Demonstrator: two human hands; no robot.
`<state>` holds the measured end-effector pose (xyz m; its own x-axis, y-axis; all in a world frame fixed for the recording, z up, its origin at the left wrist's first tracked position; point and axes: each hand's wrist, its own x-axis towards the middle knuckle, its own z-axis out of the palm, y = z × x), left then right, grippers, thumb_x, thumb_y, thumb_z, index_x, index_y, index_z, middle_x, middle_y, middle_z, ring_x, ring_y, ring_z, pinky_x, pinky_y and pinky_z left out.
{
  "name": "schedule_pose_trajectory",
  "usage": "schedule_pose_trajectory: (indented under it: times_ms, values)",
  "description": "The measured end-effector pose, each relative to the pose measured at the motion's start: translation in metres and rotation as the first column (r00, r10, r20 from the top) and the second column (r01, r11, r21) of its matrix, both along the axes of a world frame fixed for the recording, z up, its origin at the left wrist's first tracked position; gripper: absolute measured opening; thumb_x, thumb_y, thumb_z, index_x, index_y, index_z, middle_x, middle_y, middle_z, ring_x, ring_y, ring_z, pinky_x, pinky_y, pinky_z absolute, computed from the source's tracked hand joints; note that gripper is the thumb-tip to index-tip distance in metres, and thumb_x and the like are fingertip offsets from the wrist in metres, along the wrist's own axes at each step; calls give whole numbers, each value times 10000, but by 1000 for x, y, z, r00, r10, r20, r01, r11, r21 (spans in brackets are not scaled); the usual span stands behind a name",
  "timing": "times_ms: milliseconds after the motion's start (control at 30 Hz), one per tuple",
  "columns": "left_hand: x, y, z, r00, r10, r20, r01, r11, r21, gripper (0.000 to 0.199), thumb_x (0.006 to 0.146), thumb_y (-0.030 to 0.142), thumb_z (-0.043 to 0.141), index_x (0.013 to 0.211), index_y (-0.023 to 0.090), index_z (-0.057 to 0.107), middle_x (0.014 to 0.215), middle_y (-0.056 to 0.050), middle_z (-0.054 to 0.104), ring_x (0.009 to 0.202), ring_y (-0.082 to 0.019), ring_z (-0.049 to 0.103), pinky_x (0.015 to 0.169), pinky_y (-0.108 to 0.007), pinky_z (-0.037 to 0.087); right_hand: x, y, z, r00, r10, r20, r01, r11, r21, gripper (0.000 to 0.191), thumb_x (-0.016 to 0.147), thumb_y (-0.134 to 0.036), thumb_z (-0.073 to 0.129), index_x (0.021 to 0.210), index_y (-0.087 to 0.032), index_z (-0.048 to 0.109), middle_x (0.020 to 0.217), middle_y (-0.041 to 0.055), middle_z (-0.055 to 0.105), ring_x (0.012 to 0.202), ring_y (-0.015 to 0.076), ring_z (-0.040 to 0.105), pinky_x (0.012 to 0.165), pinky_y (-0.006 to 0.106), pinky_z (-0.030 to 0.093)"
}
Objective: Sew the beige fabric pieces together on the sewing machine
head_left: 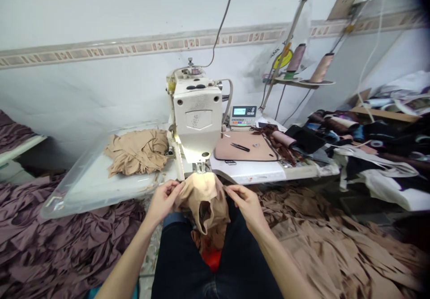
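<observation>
A tan garment piece (215, 202) hangs from the front of the sewing machine (198, 115), its upper part lit under the needle area. With finger and thumb pinched together, my left hand (165, 197) holds the cloth's left edge. On the other side my right hand (245, 200) pinches the right edge in the same way. Between the hands the fabric is spread, and a dark opening shows lower down in it. The cloth's lower end drops between my knees. Where the cloth meets the presser foot (201, 167), glare blurs the detail.
A crumpled tan fabric pile (137, 151) lies left on the table. Thread snips (240, 147) rest on a pink mat (228, 149) to the right, before a control panel (243, 115). Purple cloth (67, 241) and brown cloth (329, 241) heap up on both sides. Thread cones (322, 67) stand upper right.
</observation>
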<state>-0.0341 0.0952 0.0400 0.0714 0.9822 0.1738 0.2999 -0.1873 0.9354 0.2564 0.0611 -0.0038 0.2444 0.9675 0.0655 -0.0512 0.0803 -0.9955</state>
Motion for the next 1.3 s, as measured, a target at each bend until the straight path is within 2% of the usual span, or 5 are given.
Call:
schedule_pose_trajectory:
  times_ms: [433,667,867,1033,1300]
  values:
    - [12,-31,-3,955,65,288,-1,976,-217,557,783,691,846,871,148,759,771,-36,698,667,-154,598,619,-225,479,-75,-34,22,935,334,-118,-330,943,46,631,801,-550,914,1297,-195,750,1283,135,790,1081,316,757,849,386,642]
    - [9,-52,-21,928,-353,121,372,904,-210,492,928,605,752,760,142,761,720,-23,583,561,-109,494,496,-212,376,-56,-45,32,937,350,-15,-350,937,14,561,951,-646,707,640,-204,557,545,-35,495,496,110,403,474,251,332]
    - [24,-60,-9,924,-372,88,381,912,-154,278,902,425,812,999,166,787,931,-72,708,715,-144,576,625,-233,446,-14,-58,46,552,797,245,-772,600,-210,593,898,-506,780,553,-210,400,560,-69,337,535,91,275,487,245,208]
    - [54,-75,-22,687,-713,140,697,593,-403,302,874,453,824,897,162,748,723,10,619,568,-102,480,530,-213,359,2,-58,57,373,876,305,-844,457,-280,487,857,-471,835,562,-195,565,526,-75,370,484,83,333,473,224,222]
    - [37,-77,-28,880,-448,158,472,788,-396,458,940,601,745,941,143,746,618,52,478,481,-77,384,456,-198,272,11,-52,30,688,709,153,-672,703,-235,395,923,-527,766,799,-152,781,626,-16,589,565,126,486,536,233,358]
